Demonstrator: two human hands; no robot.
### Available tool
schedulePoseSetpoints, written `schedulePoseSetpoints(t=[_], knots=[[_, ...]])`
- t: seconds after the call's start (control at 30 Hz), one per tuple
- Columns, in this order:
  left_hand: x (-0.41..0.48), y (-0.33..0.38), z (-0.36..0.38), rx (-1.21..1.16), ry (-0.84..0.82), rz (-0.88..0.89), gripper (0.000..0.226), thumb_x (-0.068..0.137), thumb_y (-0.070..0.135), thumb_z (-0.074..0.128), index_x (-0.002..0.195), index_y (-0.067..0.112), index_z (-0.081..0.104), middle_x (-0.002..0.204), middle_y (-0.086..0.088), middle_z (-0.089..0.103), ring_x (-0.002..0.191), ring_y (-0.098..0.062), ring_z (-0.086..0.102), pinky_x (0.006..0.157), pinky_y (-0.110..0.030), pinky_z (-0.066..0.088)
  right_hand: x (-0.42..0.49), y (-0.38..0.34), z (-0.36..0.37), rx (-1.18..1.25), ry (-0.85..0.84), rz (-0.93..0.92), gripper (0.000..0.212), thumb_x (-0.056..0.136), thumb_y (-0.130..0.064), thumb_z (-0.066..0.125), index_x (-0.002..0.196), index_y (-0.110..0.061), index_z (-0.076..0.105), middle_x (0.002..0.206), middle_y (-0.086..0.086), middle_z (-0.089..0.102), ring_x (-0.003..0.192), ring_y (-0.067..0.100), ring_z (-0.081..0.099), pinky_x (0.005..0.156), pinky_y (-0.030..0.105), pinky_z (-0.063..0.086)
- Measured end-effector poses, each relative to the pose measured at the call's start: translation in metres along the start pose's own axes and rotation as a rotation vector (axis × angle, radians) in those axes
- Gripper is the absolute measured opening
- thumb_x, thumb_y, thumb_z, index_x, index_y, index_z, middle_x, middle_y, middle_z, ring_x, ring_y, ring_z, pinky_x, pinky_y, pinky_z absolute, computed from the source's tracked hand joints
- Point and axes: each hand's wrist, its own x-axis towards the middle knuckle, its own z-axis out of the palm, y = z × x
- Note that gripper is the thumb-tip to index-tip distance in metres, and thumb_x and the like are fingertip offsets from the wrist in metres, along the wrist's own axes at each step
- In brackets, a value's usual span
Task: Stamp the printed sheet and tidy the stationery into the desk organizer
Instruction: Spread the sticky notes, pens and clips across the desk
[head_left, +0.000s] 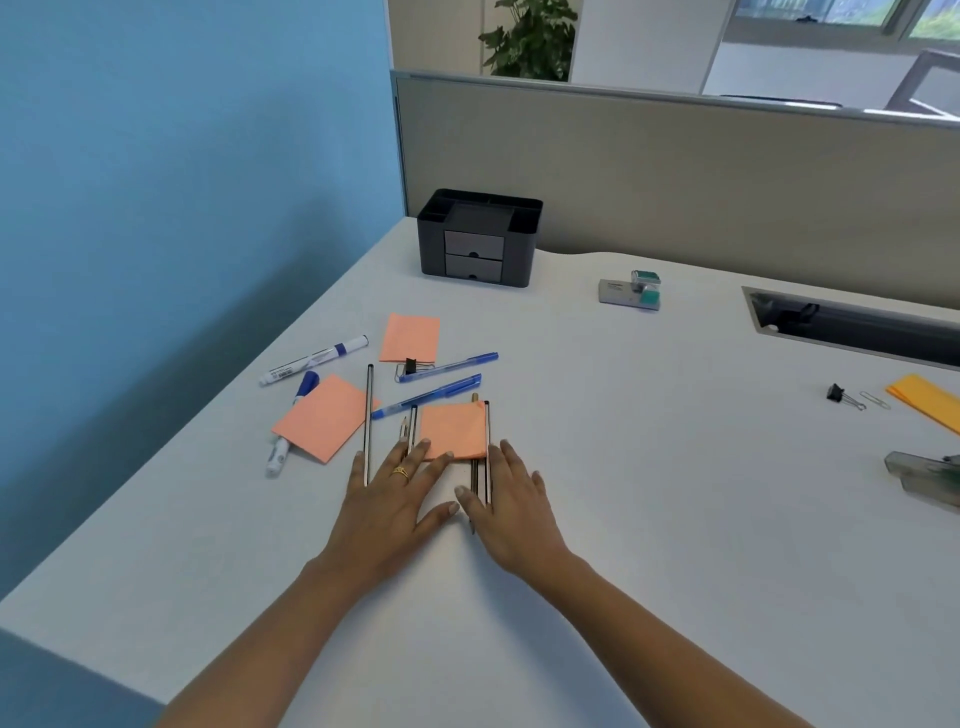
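Observation:
A black desk organizer (479, 240) with two small drawers stands at the back of the white desk. Three orange note pads lie in front of it: one far (410, 338), one left (321, 417), one centre (453, 430). Around them lie two blue pens (448, 366), white markers (314, 359) and several pencils (369, 415). My left hand (387, 512) lies flat, fingers spread, fingertips touching the centre pad and pencils. Flat beside it, my right hand (511, 512) rests on two pencils (480, 483). A stamp (631, 291) with a teal top sits at the back right.
A blue partition wall stands on the left and a beige divider at the back. At the right lie a black binder clip (836, 392), a paper clip (874, 400), a yellow pad (930, 400) and a translucent stapler (927, 475). A cable slot (852, 325) opens in the desk.

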Motion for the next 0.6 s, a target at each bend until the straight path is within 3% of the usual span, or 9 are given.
schedulePoseSetpoints(t=[0.07, 0.13, 0.2, 0.33, 0.5, 0.6], knots=[[0.000, -0.004, 0.000, 0.006, -0.004, -0.001, 0.100, 0.066, 0.079, -0.023, 0.146, 0.035, 0.019, 0.156, 0.006, 0.017, 0.146, -0.016, 0.009, 0.115, -0.051, 0.003, -0.007, 0.000, 0.002, -0.083, -0.028, 0.000, 0.077, 0.089, -0.061, 0.021, 0.149, -0.015, 0.002, 0.159, 0.001, 0.000, 0.146, 0.013, -0.004, 0.117, 0.038, -0.005], [0.000, -0.009, -0.003, 0.032, -0.039, -0.009, 0.106, 0.059, 0.078, -0.030, 0.147, 0.036, 0.012, 0.157, 0.008, 0.008, 0.146, -0.014, 0.001, 0.115, -0.050, -0.001, -0.012, -0.005, 0.004, -0.116, -0.043, 0.002, 0.101, 0.067, -0.075, 0.001, 0.149, -0.015, -0.001, 0.159, 0.000, -0.002, 0.146, 0.013, -0.007, 0.117, 0.040, -0.008], [0.000, -0.012, -0.007, 0.059, -0.055, -0.014, 0.110, 0.054, 0.076, -0.036, 0.147, 0.036, 0.010, 0.158, 0.008, 0.005, 0.146, -0.013, -0.002, 0.115, -0.050, -0.003, -0.012, -0.010, 0.008, -0.118, -0.037, -0.006, 0.110, 0.055, -0.075, -0.009, 0.149, -0.016, -0.001, 0.159, -0.001, -0.002, 0.146, 0.013, -0.008, 0.116, 0.041, -0.009], [-0.001, -0.023, -0.011, 0.052, -0.031, -0.025, 0.113, 0.059, 0.076, -0.033, 0.144, 0.032, 0.028, 0.156, 0.004, 0.018, 0.146, -0.017, 0.006, 0.114, -0.053, 0.002, -0.010, -0.022, 0.015, -0.127, -0.053, -0.048, 0.113, 0.053, -0.074, -0.011, 0.149, -0.016, 0.000, 0.159, 0.000, -0.001, 0.146, 0.013, -0.007, 0.116, 0.041, -0.010], [0.000, -0.037, -0.015, 0.114, -0.015, -0.045, 0.091, 0.084, 0.067, -0.012, 0.127, 0.024, 0.056, 0.143, -0.005, 0.045, 0.135, -0.027, 0.038, 0.103, -0.062, 0.027, -0.009, -0.038, 0.026, -0.151, -0.082, -0.110, 0.117, 0.049, -0.077, -0.011, 0.149, -0.017, -0.001, 0.158, 0.000, -0.005, 0.146, 0.014, -0.010, 0.115, 0.042, -0.012], [-0.001, -0.040, -0.014, 0.075, 0.038, -0.069, 0.104, 0.074, 0.072, -0.021, 0.134, 0.025, 0.048, 0.152, -0.003, 0.030, 0.141, -0.024, 0.025, 0.109, -0.059, 0.017, -0.006, -0.042, 0.030, -0.155, -0.090, -0.128, 0.118, 0.048, -0.078, -0.012, 0.149, -0.019, -0.002, 0.158, 0.000, -0.006, 0.146, 0.015, -0.010, 0.115, 0.043, -0.012]])
